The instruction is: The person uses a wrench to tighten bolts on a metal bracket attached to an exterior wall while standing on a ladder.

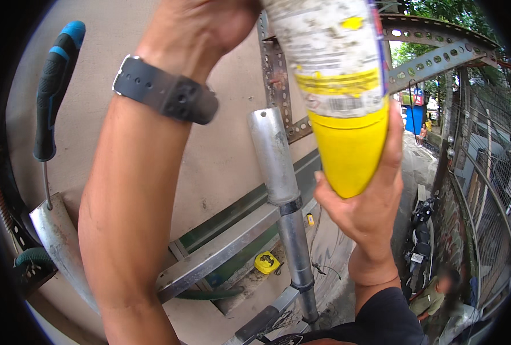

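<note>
In front of me is a yellow and white can (340,86) with a smudged label, its upper end cut off by the top edge. My right hand (364,201) is wrapped round its yellow lower end, thumb on one side and fingers on the other. My left hand (209,23) is raised at the top edge, beside the can's upper part; its fingers are out of sight. A dark watch strap circles my left wrist. Left of that arm, a black and blue screwdriver (57,92) stands with its shaft at the end of a metal pipe (60,230).
A silver metal post (275,155) rises in the middle, with ladder-like bars (221,247) beside it. Below lies a yellow tape measure (267,263). Perforated steel angles (439,60) frame the upper right. Below right are a parked motorcycle (420,241), a person (436,296) and a wire fence (491,155).
</note>
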Tool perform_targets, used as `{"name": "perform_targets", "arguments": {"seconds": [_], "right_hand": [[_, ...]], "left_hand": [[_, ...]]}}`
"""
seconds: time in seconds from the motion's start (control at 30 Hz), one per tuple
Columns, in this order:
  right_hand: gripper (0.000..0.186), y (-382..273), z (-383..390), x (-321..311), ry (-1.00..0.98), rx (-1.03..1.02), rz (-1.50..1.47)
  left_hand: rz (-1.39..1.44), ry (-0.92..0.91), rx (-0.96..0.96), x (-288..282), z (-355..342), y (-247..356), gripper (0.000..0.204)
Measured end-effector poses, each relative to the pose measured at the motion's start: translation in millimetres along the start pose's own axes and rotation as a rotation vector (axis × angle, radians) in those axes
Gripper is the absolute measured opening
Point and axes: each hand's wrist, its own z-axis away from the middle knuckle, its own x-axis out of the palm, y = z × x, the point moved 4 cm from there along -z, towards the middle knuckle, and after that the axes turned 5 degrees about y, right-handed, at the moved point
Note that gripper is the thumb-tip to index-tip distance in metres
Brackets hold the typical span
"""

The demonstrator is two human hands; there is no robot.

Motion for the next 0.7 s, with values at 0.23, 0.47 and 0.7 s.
{"name": "perform_targets", "arguments": {"seconds": [0.23, 0.47, 0.7], "right_hand": [[0.109, 4.8, 6.0, -57.9, 0.156, 0.152, 0.042], [0.107, 25.7, 33.9, -136.2, 0.231, 0.183, 0.539], [0.102, 39.4, 112.8, -155.6, 0.218, 0.308, 0.565]], "left_hand": [[0.059, -0.111, -0.089, 49.3, 14.5, -12.6, 0.046], [0.132, -0.262, -0.067, 95.9, 7.7, -58.5, 0.045], [-0.096, -0.390, 0.026, 152.1, 25.8, -62.4, 0.046]]}}
